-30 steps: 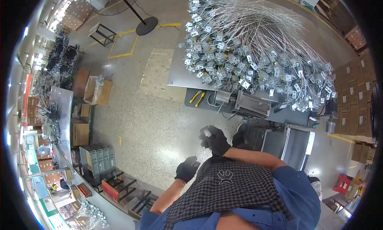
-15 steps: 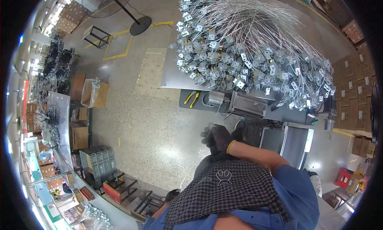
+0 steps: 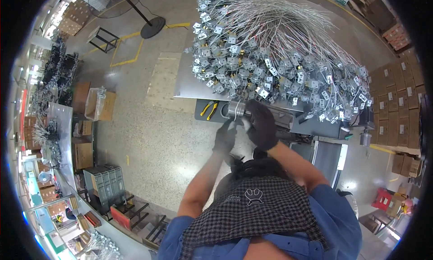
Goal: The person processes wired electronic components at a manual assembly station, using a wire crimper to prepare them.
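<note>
My left hand point(image 3: 225, 136), in a dark glove, reaches up to just below a shiny metal cylinder point(image 3: 236, 110) on the bench device. Its fingertips are drawn together near a thin pale strand that shows against the cylinder; what they pinch is too small and blurred to name. My right hand point(image 3: 262, 124), also dark-gloved, is at the cylinder's right end with its fingers curled; the back of the hand hides what is in them. Left of the cylinder, two pliers-like tools with yellow-and-black handles point(image 3: 208, 111) lie on a dark mat.
A big pile of metal box-shaped parts with white wires point(image 3: 270, 70) covers the table point(image 3: 187, 84) beyond my hands. At right are a small conveyor point(image 3: 325, 160) and stacked cartons point(image 3: 392, 106). A floor fan point(image 3: 152, 27), grey crates point(image 3: 104, 185) and a red-seated stool point(image 3: 121, 218) stand left.
Both hands have moved forward to the metal cylinder; the right came up from near my lap, the left from low beside my body. The view has shifted slightly.
</note>
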Demonstrator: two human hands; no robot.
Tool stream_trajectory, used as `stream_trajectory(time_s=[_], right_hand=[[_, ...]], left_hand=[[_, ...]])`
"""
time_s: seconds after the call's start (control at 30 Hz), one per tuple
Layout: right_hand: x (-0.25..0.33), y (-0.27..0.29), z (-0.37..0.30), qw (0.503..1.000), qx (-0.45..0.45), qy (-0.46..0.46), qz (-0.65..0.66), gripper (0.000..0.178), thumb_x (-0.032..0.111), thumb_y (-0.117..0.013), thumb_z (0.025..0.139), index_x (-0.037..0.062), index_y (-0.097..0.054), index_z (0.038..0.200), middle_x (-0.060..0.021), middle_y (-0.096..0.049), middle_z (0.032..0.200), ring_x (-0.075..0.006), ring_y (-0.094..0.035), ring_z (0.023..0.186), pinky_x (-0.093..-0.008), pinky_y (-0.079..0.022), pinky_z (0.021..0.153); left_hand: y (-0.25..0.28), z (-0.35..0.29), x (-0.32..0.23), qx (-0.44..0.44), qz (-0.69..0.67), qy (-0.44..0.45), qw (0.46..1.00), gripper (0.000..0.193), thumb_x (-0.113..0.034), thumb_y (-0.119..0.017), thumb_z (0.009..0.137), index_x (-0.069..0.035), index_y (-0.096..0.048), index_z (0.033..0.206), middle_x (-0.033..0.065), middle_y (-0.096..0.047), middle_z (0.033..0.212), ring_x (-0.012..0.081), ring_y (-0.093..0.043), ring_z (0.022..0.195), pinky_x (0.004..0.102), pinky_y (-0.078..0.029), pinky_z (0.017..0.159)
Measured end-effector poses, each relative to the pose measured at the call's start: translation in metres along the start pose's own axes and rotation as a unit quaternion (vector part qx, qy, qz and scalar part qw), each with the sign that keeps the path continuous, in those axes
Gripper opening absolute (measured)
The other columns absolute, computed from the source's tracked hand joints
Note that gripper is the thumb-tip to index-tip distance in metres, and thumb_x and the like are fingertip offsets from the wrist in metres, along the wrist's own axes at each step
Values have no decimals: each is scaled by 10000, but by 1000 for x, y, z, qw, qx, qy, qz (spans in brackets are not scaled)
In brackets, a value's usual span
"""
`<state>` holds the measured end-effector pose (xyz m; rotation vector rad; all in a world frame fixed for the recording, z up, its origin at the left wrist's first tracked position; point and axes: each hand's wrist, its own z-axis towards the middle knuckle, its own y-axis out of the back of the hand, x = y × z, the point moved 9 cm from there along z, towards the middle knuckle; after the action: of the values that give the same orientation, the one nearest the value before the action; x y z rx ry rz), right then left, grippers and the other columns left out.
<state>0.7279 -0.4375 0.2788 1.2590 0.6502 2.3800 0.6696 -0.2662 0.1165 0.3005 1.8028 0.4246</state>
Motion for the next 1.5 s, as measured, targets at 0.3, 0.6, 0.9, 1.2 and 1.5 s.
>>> stream_trajectory(time_s=[0.3,0.6,0.9,1.2,1.5], right_hand=[[-4,-58,44,984,168,-5,62,816,393,-707,901,2,-368,1531,-304,-448,1508,-465,-435,1414,-487,-388,1155],[-22,-88,-62,949,232,-84,195,414,263,-595,999,26,-549,1334,-231,-640,1154,-418,-626,1114,-461,-503,940],[41,-53,-75,920,210,-6,331,149,194,-562,1007,104,-681,1012,2,-638,861,-112,-604,735,-256,-461,616],[-8,37,-94,975,117,-189,21,337,137,-619,966,25,-592,1282,-76,-685,1124,-206,-687,1001,-357,-593,813],[-250,269,-283,879,-131,-458,18,439,53,-692,865,60,-591,1293,-124,-688,1153,-286,-684,1105,-396,-572,946]], left_hand=[[24,-16,3,-165,-279,97,941,334,-294,-502,1046,-27,-659,1171,52,-650,791,81,-517,514,255,-400,453],[79,-97,-191,-96,134,-258,952,479,-186,-729,875,-52,-621,1322,128,-705,1067,256,-704,873,376,-575,734],[52,-97,-155,89,327,-154,928,416,-496,-715,865,-108,-698,1014,116,-742,845,357,-719,734,465,-558,629],[31,-45,-154,193,131,-193,953,496,-260,-745,825,-107,-665,1291,125,-736,1138,316,-716,1005,396,-575,869],[131,196,-190,-209,467,-200,836,980,-273,-761,782,-205,-274,1630,234,-378,1605,386,-444,1439,493,-470,1084]])
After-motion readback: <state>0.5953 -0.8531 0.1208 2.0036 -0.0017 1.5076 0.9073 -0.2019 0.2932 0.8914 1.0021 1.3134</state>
